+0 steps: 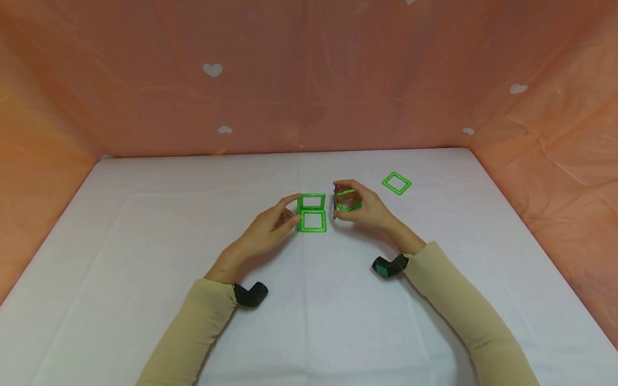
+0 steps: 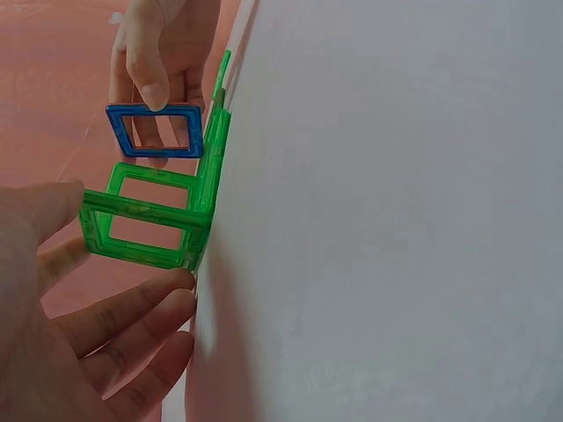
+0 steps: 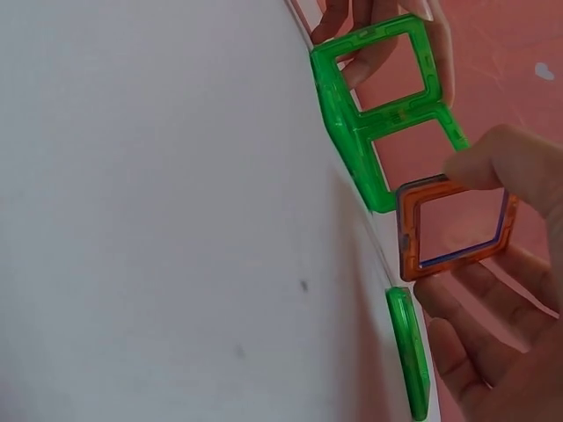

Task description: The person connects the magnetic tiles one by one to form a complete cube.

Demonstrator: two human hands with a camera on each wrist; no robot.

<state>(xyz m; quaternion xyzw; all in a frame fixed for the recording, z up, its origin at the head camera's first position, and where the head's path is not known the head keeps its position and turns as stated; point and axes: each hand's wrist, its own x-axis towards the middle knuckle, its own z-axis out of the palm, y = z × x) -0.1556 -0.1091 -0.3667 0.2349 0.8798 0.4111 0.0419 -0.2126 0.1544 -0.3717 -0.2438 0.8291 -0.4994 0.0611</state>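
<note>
A small structure of green square magnetic tiles (image 1: 313, 229) stands on the white table, with frames joined at angles. At its left side, my left hand (image 1: 265, 229) pinches an upright green frame (image 2: 145, 209) between thumb and fingertips. My right hand (image 1: 367, 208) holds a square magnetic frame on edge, just right of the structure. Its side is a blue frame (image 2: 155, 107) in the left wrist view and an orange frame (image 3: 408, 220) in the right wrist view. Beneath the right hand, partly hidden by its fingers, lies a loose green tile (image 1: 354, 207).
Another green tile (image 1: 397, 191) lies flat, farther back to the right. Pinkish-orange cloth walls (image 1: 309, 80) with pale hearts rise behind and beside the white tabletop (image 1: 309, 311). Each wrist carries a black camera (image 1: 251, 296) that juts inward over the table.
</note>
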